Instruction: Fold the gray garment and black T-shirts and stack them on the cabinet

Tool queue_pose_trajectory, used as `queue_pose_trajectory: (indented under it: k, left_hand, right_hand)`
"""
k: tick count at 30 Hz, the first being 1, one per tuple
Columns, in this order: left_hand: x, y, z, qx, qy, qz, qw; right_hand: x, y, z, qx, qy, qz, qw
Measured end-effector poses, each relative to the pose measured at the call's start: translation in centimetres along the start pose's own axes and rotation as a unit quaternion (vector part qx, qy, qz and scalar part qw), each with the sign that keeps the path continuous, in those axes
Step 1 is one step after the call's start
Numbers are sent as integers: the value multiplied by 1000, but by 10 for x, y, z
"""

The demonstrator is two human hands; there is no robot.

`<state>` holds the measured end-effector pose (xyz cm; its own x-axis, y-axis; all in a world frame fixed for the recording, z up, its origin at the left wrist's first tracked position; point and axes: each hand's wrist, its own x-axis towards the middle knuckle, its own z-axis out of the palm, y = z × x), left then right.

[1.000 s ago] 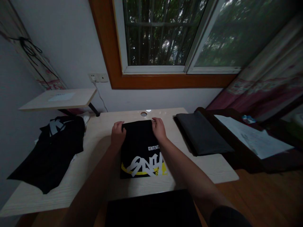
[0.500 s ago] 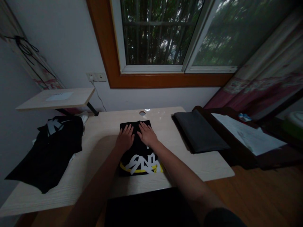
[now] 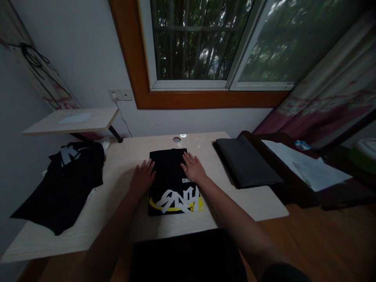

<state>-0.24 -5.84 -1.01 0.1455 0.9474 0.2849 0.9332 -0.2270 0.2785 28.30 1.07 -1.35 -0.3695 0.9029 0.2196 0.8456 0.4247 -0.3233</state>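
Note:
A black T-shirt (image 3: 168,172), folded into a rectangle, lies flat on the pale wooden desk (image 3: 123,156). White lettering and a yellow band show on its near part. At its left edge is my left hand (image 3: 143,176), fingers stretched and fingertips reaching the cloth. My right hand (image 3: 194,166) lies flat on the upper right edge of the shirt, fingers extended and covering part of that side. Neither hand grips anything.
Another black garment (image 3: 70,184) with a grey print lies crumpled on the left, by a small raised shelf (image 3: 96,121). A dark grey folder-like item (image 3: 246,162) rests at the right. Papers (image 3: 305,164) lie on a dark surface beyond it.
Both hands have moved apart from the middle of the folded shirt toward its left and right edges. More of the shirt's top and lettering shows now.

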Motion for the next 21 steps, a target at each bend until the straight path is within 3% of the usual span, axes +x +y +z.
queue_pose_trajectory:
  k: [6,12,21]
  left_hand:
    - [-31,-9,-10,10,-8,2,1000]
    - [-58,-4,-22,-51,17,-9,999]
    - [-68,6,-34,-147,-28,10,989]
  right_hand:
    - [-21,8,-9,4,4,-8,1000]
    - [-48,13,-17,34,16,-14,999]
    - [-72,9,-23,63,49,-25,997]
